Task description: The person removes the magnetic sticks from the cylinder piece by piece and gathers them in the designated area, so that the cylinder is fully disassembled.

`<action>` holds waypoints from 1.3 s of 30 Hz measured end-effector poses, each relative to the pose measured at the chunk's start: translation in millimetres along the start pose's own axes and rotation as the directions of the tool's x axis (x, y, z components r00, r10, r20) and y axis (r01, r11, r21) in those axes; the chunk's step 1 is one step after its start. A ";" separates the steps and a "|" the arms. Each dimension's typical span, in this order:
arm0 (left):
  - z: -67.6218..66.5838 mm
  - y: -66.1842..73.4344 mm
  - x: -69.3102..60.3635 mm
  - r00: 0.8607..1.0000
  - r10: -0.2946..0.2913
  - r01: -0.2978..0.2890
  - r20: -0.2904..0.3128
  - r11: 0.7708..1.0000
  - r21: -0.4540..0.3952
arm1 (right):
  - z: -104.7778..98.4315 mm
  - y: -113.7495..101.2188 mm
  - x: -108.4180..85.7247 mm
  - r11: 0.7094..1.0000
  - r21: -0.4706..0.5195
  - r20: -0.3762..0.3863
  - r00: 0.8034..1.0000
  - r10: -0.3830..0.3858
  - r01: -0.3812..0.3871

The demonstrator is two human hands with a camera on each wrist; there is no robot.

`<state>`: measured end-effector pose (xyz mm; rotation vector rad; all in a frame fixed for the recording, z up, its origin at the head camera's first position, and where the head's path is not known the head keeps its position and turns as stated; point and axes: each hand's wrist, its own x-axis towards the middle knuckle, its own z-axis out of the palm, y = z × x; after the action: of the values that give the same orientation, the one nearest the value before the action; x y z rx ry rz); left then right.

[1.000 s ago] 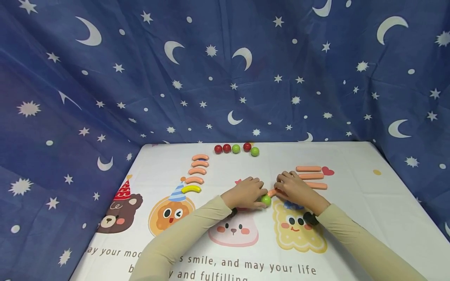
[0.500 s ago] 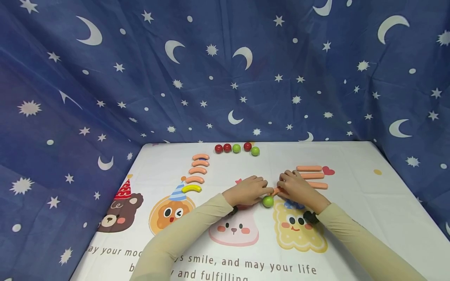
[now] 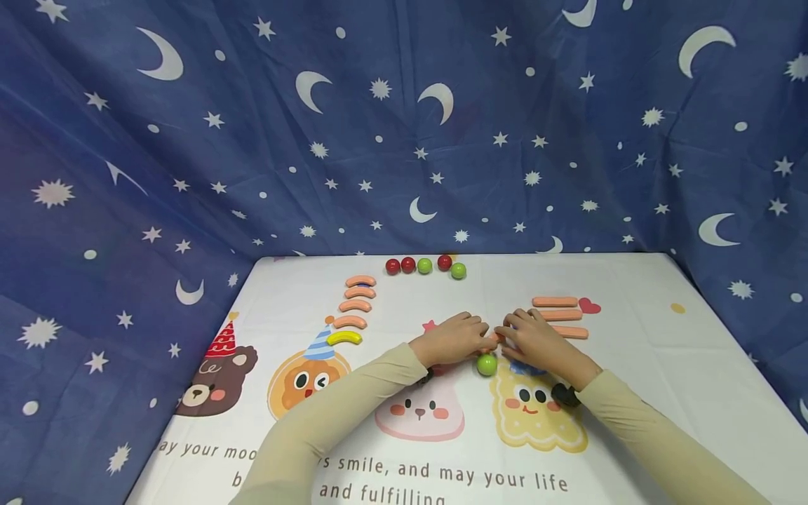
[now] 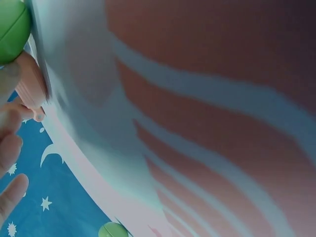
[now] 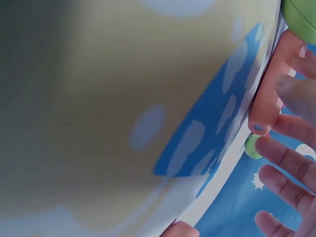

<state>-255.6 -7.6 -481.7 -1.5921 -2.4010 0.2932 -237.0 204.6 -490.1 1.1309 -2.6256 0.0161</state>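
Observation:
A straight orange-pink toy sausage (image 5: 269,94) lies on the tablecloth between the two hands, a small hole at its end. At its left end my left hand (image 3: 453,339) pinches it with thumb and fingers. My right hand (image 3: 541,342) is at the other end, thumb and fingers spread apart beside the sausage; whether they touch it is hard to tell. Just in front of the fingertips sits a green ball (image 3: 487,365) with a groove, seen close up in the left wrist view. Most of the sausage is hidden by the hands in the head view.
Three straight sausages (image 3: 555,302) lie behind the right hand. On the left, several curved sausages (image 3: 355,306) line up with a yellow curved piece (image 3: 344,338). Red balls (image 3: 408,265) and green balls (image 3: 459,271) stand along the back. A starry blue curtain (image 3: 404,140) surrounds the table.
My left hand has left the green ball and moved right onto the sausage. The ball has shifted slightly right and nearer. My right hand's fingers have spread from the sausage.

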 end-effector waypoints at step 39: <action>-3.3 -15.7 -12.0 0.988 -0.132 0.132 0.075 0.991 0.007 | -3.8 -7.1 5.0 0.985 -0.039 -0.074 0.983 -0.170 0.168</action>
<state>-263.8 -24.6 -475.0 -1.4375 -2.5476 0.3350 -234.3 196.6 -485.8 1.3115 -2.4460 -0.0172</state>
